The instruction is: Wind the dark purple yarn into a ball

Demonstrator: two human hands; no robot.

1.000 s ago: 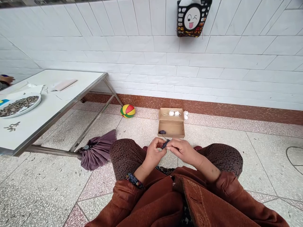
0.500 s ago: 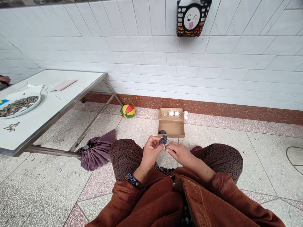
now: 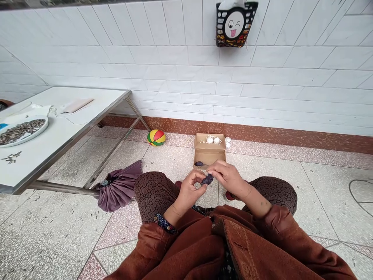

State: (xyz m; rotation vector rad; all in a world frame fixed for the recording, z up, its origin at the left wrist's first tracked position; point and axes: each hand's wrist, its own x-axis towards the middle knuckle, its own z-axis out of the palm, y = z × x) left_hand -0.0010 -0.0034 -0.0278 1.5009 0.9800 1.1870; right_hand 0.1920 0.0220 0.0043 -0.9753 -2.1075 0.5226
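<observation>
Between the thumb and fingers of my left hand (image 3: 189, 190) is a small dark purple ball of yarn (image 3: 207, 179). My right hand (image 3: 229, 178) is pinched closed at the ball's upper right side, on its yarn; the strand itself is mostly hidden by the fingertips. Just beyond my hands an open cardboard box (image 3: 214, 155) lies on the floor. A second dark ball (image 3: 199, 163) rests in its near left corner, and a thin dark strand shows beside it. White yarn balls (image 3: 210, 139) sit in the box's raised lid part.
More small white balls (image 3: 228, 142) lie right of the box. A colourful ball (image 3: 156, 137) and a folded purple umbrella-like cloth (image 3: 119, 188) are near the metal-legged table (image 3: 96, 97). On it stands a plate (image 3: 43, 126) of seeds. A black basket (image 3: 236, 25) hangs on the wall.
My right hand has moved up and around to the far right side of the yarn ball. The ball has shifted slightly right and turned in my left fingers.
</observation>
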